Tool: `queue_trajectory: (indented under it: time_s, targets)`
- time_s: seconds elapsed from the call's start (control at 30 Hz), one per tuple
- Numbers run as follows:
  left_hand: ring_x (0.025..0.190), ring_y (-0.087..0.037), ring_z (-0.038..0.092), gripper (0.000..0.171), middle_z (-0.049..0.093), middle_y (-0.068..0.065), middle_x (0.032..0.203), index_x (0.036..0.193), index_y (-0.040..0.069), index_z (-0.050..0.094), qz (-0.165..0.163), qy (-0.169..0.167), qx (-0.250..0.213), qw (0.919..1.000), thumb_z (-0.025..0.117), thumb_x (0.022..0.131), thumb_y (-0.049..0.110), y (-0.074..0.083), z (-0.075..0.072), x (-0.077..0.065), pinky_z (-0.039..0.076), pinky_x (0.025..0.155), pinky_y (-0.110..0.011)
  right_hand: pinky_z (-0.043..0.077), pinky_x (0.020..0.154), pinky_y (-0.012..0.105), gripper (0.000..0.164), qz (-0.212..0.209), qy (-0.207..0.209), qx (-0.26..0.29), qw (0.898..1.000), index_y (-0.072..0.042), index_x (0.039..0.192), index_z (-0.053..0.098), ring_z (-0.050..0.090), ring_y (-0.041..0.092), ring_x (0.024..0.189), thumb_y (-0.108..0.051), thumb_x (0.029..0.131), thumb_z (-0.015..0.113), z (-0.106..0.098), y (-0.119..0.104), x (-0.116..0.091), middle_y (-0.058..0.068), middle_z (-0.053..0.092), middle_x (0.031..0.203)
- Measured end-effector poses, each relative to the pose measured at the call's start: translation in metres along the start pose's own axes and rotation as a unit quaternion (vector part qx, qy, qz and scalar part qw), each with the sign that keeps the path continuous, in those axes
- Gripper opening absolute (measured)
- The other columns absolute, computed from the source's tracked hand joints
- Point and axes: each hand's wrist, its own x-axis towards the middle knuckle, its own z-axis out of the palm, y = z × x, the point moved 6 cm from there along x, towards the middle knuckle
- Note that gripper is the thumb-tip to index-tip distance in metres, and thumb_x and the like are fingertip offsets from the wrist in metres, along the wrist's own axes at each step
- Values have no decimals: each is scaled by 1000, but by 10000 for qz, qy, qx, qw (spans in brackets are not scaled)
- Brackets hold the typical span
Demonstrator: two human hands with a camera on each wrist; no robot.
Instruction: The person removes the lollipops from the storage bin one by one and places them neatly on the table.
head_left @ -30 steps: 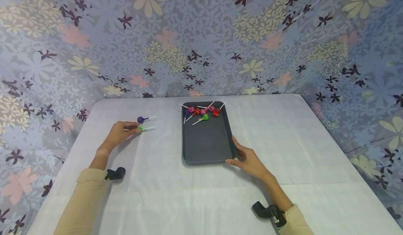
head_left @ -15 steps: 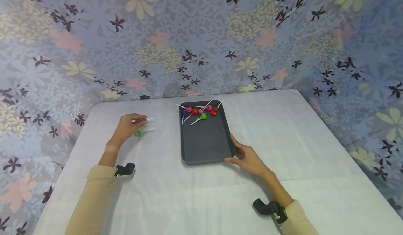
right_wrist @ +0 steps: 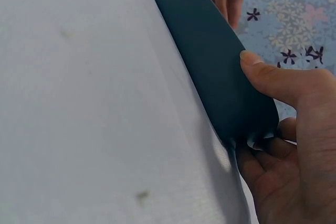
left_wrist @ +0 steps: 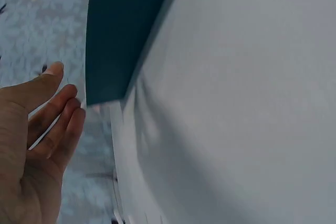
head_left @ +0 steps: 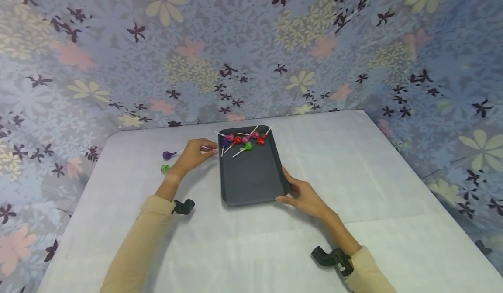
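Left hand (head_left: 198, 154) open, fingers loosely bent beside the left edge of the dark tray (head_left: 253, 177); right hand (head_left: 305, 198) grips its near right corner. Bright lollipops (head_left: 248, 146) cluster at the tray's far end. Beyond the left wrist, a purple lollipop (head_left: 167, 155) and green lollipop (head_left: 165, 168) lie on white cloth (head_left: 342, 166).

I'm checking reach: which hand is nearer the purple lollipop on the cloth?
Left: the left hand is between the purple lollipop and the tray; the right hand is farther, gripping the tray's near right corner.

enclosed nook, flower-patterned walls (head_left: 251, 44)
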Motion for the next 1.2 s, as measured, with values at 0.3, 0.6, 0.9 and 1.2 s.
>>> queue_trajectory:
  time_s: [0.3,0.6,0.9,1.2]
  targets:
    - [91,-29,69,24,71,-19,106,110,-5,71,107,-481,258,9985,71,88,6,13,29,24,58,82,-39,49,100,39,94,-59,-16,23,10000,-4,155,19,49,36,131,-31,85,76,4,-1,2,22,30,154]
    - [79,-18,66,21,73,-16,104,110,-3,72,100,-1288,815,9883,67,91,4,16,52,41,54,70,-30,50,98,39,94,-70,27,-120,9999,-4,154,20,51,36,129,-32,84,77,4,0,3,22,32,153]
    - [102,-22,63,35,70,-12,117,119,2,70,-125,-1923,1318,9724,47,95,-8,16,68,48,51,91,-36,49,100,40,96,34,41,-139,9999,-6,155,20,51,35,129,-35,84,77,2,0,3,20,33,153]
    - [114,-29,62,39,70,-13,115,116,2,72,463,-2052,1535,9655,47,90,-13,20,77,48,48,103,-42,49,99,39,95,46,59,-149,9999,-7,155,20,51,33,129,-36,84,76,0,3,0,18,31,154]
